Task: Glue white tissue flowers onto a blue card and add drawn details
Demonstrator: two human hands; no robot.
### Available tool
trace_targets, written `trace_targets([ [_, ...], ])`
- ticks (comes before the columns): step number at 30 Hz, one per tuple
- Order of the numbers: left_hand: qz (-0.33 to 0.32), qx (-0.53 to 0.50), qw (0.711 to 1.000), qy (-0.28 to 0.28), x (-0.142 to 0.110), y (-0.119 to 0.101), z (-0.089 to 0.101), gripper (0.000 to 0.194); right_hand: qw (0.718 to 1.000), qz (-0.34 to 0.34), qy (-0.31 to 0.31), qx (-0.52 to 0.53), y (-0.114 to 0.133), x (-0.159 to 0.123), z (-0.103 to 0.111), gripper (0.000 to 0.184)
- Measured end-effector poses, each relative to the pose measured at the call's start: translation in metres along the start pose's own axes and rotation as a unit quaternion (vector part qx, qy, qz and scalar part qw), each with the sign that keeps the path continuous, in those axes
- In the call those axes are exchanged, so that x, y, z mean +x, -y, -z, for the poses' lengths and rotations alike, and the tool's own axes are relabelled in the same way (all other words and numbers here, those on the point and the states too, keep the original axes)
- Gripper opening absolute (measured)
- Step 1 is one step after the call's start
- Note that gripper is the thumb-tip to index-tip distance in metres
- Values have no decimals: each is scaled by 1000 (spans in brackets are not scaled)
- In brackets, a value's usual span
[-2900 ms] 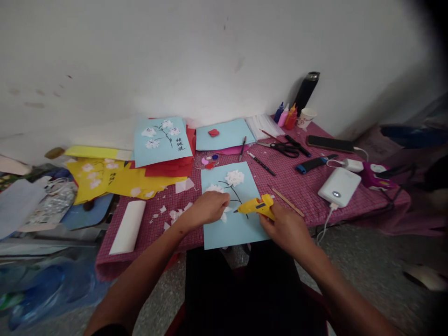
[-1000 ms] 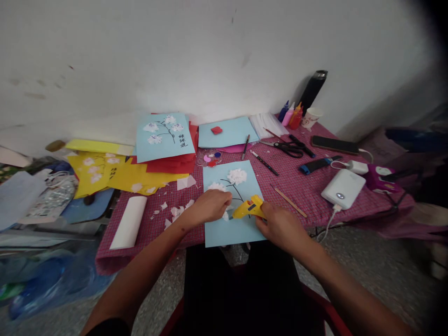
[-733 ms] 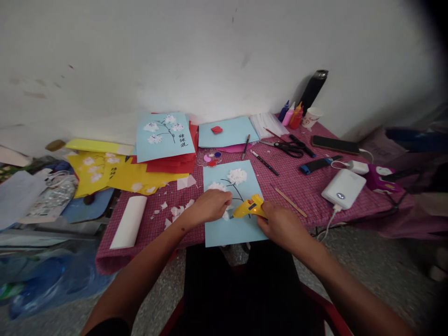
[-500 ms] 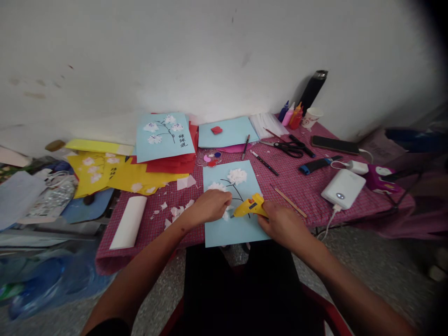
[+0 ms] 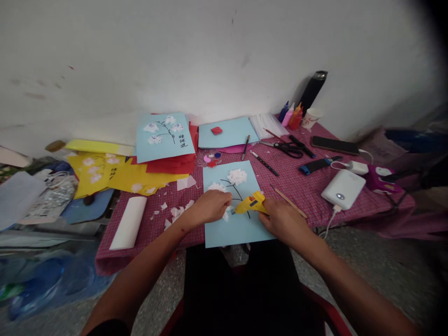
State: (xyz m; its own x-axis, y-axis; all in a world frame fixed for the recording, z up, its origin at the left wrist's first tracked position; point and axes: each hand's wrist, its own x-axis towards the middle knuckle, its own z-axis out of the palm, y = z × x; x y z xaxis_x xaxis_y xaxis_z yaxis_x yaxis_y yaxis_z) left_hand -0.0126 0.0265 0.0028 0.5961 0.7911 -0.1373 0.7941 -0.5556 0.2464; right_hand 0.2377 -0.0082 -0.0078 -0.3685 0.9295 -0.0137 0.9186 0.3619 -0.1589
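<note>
My right hand (image 5: 282, 219) is wrapped round the handle of a yellow glue gun (image 5: 251, 203). Its nozzle points left, towards the fingertips of my left hand (image 5: 212, 205). Those fingers are closed in a pinch over the left side of a light blue sheet (image 5: 241, 231); what they hold, if anything, is hidden. Drawn on the sheet are dark stems, with a white paper flower (image 5: 237, 176) at the top and another white flower (image 5: 216, 186) partly behind my left hand. Some white paper also shows just below the left fingertips.
Torn paper scraps (image 5: 178, 212) and a white paper roll (image 5: 129, 223) lie left. A finished flower picture (image 5: 163, 135) tops red sheets. Beyond are a marker (image 5: 264, 163), scissors (image 5: 285, 148) and paint bottles (image 5: 289, 115). At right are a wooden stick (image 5: 290, 203), a cutter (image 5: 318, 164) and a power bank (image 5: 343, 188).
The glue gun and my right hand have shifted very slightly to the right and up, so the nozzle is a little farther from my left fingers. My left hand stays in place.
</note>
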Motion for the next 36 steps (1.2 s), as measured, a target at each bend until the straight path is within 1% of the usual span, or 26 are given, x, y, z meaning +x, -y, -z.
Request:
trace_targets([
  [3, 3, 2, 1000, 3, 0, 0, 0, 13, 1000, 0, -12, 0, 0, 2, 0, 14],
  [11, -5, 4, 1000, -10, 1, 3, -5, 12, 1000, -7, -21, -13, 0, 4, 1, 13],
  [17, -6, 2, 1000, -13, 1, 4, -4, 10, 999, 4, -26, -22, 2, 5, 3, 12],
  [26, -4, 7, 1000, -6, 0, 2, -2, 12, 1000, 17, -7, -21, 5, 5, 9, 14],
  [36, -4, 2, 1000, -18, 0, 2, -3, 12, 999, 26, -21, -36, 7, -4, 11, 13],
])
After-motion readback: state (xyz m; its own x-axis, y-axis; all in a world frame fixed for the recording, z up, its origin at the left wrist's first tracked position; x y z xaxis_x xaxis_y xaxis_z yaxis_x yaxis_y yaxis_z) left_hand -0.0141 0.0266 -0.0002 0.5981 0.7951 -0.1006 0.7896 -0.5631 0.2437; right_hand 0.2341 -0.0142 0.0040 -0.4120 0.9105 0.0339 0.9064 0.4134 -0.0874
